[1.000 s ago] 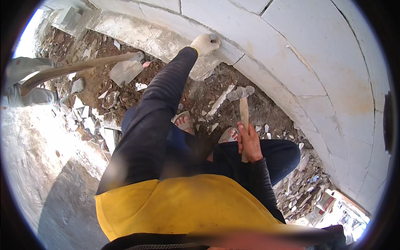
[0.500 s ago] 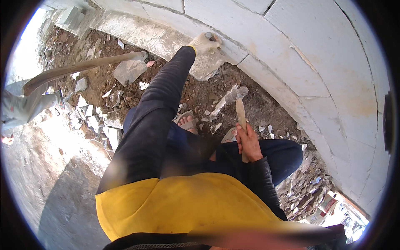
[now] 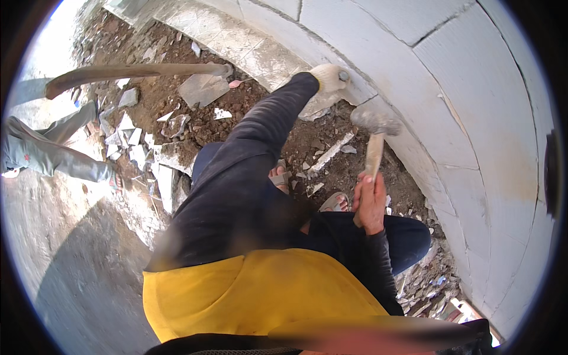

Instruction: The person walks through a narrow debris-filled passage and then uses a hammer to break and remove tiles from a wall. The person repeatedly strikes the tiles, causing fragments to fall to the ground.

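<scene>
My left hand point(image 3: 326, 78), in a pale knitted glove, is closed around a chisel at the foot of the block wall, over the broken edge of the tiled ledge. Only the round grey end of the chisel point(image 3: 344, 76) shows above the fist; its tip is hidden. Bare and wrapped round a wooden handle, my right hand point(image 3: 371, 204) holds a hammer point(image 3: 374, 155) above my right knee. The hammer's dusty metal head point(image 3: 377, 122) is raised toward the wall, below and to the right of the chisel, apart from it.
A white block wall point(image 3: 467, 118) curves along the right. The tiled ledge point(image 3: 260, 56) runs along its base. A hoe point(image 3: 133, 71) lies on rubble at the left, near broken tile pieces point(image 3: 127, 135). Another person's grey-trousered legs point(image 3: 56, 151) stand at the far left.
The hammer has come up and to the right, its head nearer the chisel. My left hand keeps its grip on the chisel. More of the other person's legs shows, and the view has shifted.
</scene>
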`<act>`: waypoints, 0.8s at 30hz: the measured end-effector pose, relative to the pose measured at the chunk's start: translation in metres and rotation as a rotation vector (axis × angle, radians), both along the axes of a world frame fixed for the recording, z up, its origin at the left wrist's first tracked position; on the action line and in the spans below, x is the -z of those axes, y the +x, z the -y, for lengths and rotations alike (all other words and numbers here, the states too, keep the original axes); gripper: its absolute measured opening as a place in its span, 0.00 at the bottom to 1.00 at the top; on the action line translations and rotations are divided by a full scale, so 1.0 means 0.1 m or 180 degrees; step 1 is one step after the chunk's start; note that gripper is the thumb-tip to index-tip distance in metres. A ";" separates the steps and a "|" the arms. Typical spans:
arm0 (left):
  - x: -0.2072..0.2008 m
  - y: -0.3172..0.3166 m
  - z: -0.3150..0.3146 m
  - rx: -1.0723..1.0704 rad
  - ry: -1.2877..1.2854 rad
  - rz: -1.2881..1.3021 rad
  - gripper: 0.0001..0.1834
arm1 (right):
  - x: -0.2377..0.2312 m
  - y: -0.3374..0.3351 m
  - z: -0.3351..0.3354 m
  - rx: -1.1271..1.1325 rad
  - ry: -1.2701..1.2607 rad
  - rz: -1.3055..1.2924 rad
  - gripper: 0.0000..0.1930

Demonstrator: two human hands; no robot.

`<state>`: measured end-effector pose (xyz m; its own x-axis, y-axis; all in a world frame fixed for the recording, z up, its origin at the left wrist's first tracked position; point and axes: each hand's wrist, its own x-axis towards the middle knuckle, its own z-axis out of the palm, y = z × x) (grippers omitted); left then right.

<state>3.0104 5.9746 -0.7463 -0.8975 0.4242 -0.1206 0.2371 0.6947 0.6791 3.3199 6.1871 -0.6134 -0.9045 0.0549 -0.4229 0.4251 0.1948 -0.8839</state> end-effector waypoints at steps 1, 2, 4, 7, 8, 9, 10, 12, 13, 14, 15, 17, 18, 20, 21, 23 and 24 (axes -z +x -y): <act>0.01 0.00 -0.02 0.0160 0.0145 -0.0111 0.20 | -0.06 -0.13 0.03 -0.0066 0.0150 -0.0217 0.20; 0.01 0.01 -0.03 0.0014 0.0141 -0.0091 0.21 | -0.12 -0.25 0.07 -0.0064 0.0428 -0.0277 0.21; 0.01 0.02 -0.05 -0.0154 0.0202 -0.0020 0.22 | -0.23 -0.49 0.09 -0.0106 0.0540 -0.0374 0.21; -0.03 0.02 -0.04 0.0100 0.0308 0.0004 0.19 | -0.24 -0.69 0.14 -0.0139 0.0105 -0.0819 0.21; -0.05 0.01 -0.04 0.0073 0.0326 0.0021 0.19 | -0.19 -0.75 0.16 -0.0033 0.0196 -0.0994 0.22; -0.06 0.02 -0.04 0.0019 0.0357 0.0139 0.18 | -0.12 -0.78 0.18 0.0001 0.0169 -0.1217 0.23; -0.07 0.02 -0.05 0.0017 0.0281 0.0226 0.18 | -0.04 -0.82 0.20 -0.0011 0.0061 -0.1469 0.23; -0.07 0.00 -0.04 -0.0022 0.0263 0.0195 0.18 | 0.16 -1.01 0.26 -0.0043 0.1047 -0.1567 0.26; -0.06 -0.01 -0.03 -0.0005 0.0160 0.0100 0.18 | 0.24 -1.11 0.28 -0.0040 0.1525 -0.1540 0.27; -0.03 -0.01 -0.02 0.0000 0.0059 -0.0001 0.19 | 0.29 -1.20 0.29 -0.0220 0.1545 -0.1289 0.28; -0.01 -0.03 -0.01 0.0051 0.0007 -0.0092 0.20 | 0.31 -1.29 0.29 -0.0352 0.1588 -0.0924 0.29; 0.05 -0.05 0.04 0.0197 0.0328 -0.0167 0.21 | 0.26 -1.37 0.26 -0.0338 0.1325 -0.0001 0.31; 0.09 -0.05 0.07 0.0243 0.0333 -0.0080 0.21 | 0.19 -1.37 0.24 -0.0380 0.1190 -0.0148 0.31; 0.13 -0.10 0.08 0.0187 0.0521 -0.0010 0.21 | 0.05 -1.31 0.22 -0.0231 0.1015 -0.0222 0.31; 0.15 -0.10 0.07 0.0181 0.0511 -0.0030 0.22 | 0.00 -1.26 0.21 -0.0148 0.0839 -0.0391 0.31; 0.18 -0.12 0.05 0.0139 0.0464 0.0059 0.22 | -0.03 -1.21 0.23 -0.0011 0.0425 -0.0826 0.31; 0.19 -0.12 0.02 0.0111 0.0391 0.0086 0.23 | -0.01 -1.20 0.25 0.0046 0.0410 -0.1041 0.30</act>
